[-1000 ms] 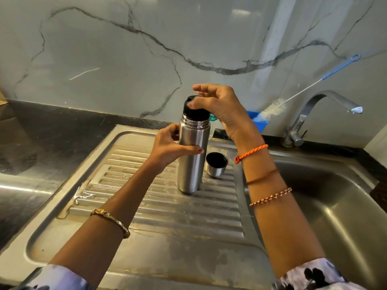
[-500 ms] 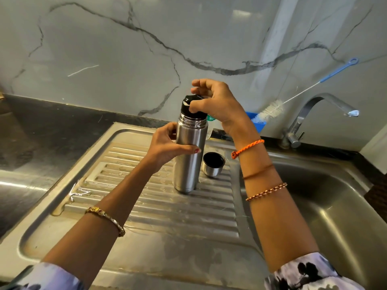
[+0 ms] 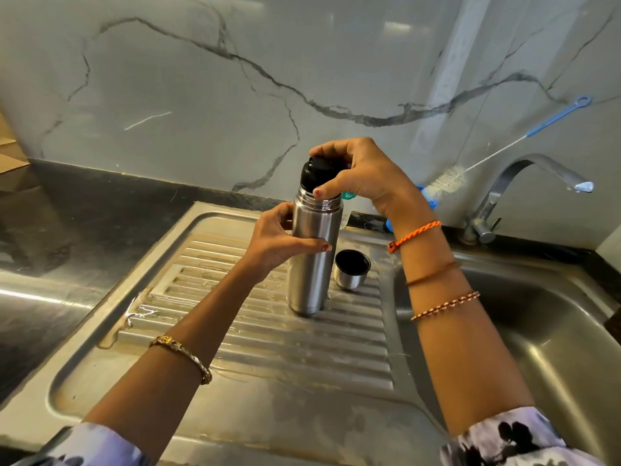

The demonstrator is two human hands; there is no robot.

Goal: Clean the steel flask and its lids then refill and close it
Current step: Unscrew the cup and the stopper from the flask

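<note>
The steel flask (image 3: 311, 260) stands upright on the ribbed draining board (image 3: 268, 331), well in from its raised edges, with the sink basin (image 3: 537, 314) open to its right. The left hand (image 3: 279, 237) grips its body as before, while the right hand (image 3: 356, 169), fingers curled on the black stopper (image 3: 314, 174), has turned, thumb now in front. The cup lid (image 3: 351, 269) sits mouth-up just right of the flask; a bottle brush (image 3: 447, 179) leans behind near the tap (image 3: 524, 183).

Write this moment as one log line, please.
left hand holds flask | right hand grips black stopper | cup lid aside
</note>
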